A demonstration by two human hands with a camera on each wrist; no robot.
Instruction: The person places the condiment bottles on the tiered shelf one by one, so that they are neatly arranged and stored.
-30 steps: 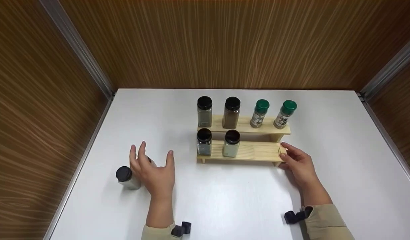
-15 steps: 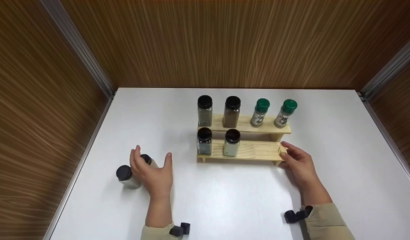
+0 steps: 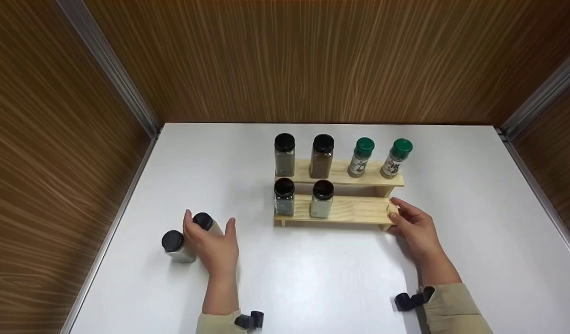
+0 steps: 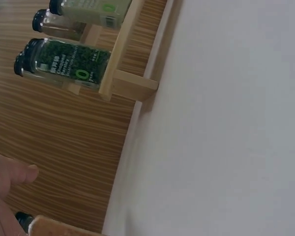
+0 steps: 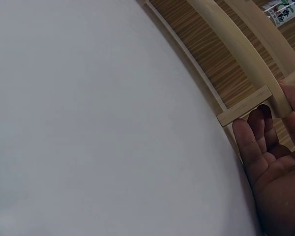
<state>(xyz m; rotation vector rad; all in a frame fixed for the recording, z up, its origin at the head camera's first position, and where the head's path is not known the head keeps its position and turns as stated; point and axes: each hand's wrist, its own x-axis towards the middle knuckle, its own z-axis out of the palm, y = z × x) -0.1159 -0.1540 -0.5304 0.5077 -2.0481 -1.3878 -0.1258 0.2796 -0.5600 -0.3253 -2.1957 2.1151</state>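
My left hand is at a black-capped spice jar, its thumb spread away and its fingers on the jar's far left side. In the left wrist view the thumb stands apart from that jar's orange-brown body. Just left of the hand stands a second black-capped jar with pale contents. My right hand grips the right end of a two-tier wooden spice rack, thumb on top of the lower shelf. In the right wrist view its other fingers curl beneath the shelf end.
On the upper shelf stand two black-capped jars and two green-capped bottles. Two more black-capped jars occupy the lower shelf's left half. Wood-grain panels border the white table at the back and sides.
My left hand has come down and slightly left around the jar, uncovering its cap, with the fingers drawing in. The right hand has stayed on the rack.
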